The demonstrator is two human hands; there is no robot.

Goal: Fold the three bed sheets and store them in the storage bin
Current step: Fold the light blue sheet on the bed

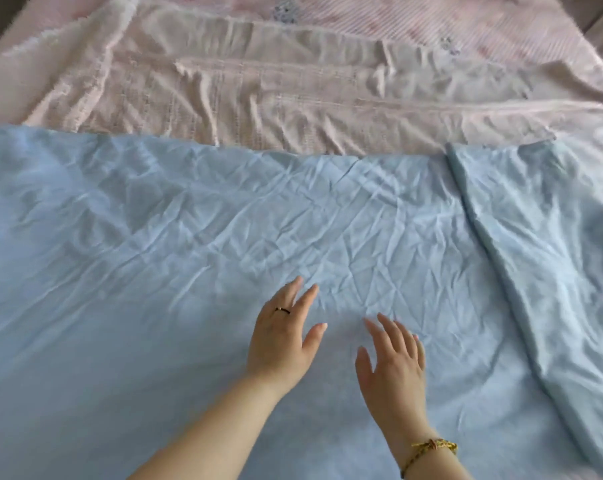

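1. Blue sheet (224,220) lies spread over the bed, filling the lower two-thirds of the frame. Surface heavily creased, mostly flat. Its far edge runs across the frame just above centre.

2. At right of frame a long ridge or overlapped edge (501,254) of the same blue cloth runs from upper right toward the lower right corner. Judged: either one fold already made or a layer lying over another; cannot tell which.

3. Pink sheet (293,98) lies rumpled beyond the blue one, across the upper part of the frame. Several loose pleats, not folded neatly. It rests on a pink patterned bed cover (397,19) visible at the top edge.

4. Third sheet: not identifiable. Storage bin: not in view.

5. Left hand (281,337), lower centre: fingers spread and extended, palm down, holding nothing. At or just above the blue cloth; contact not certain. A dark ring on one finger.

6. Right hand (393,358), just right of the left one: also splayed, palm down, empty. Slight motion blur at the fingertips. Braided bracelet (431,446) on the wrist.

7. Judgement on step: hands appear to be smoothing the blue sheet ahead of a fold.

8. Judgement on progress: early. No finished folded sheet is visible, nothing stored. Left to do: fold blue, fold pink, find and fold the third, place all three in the bin.
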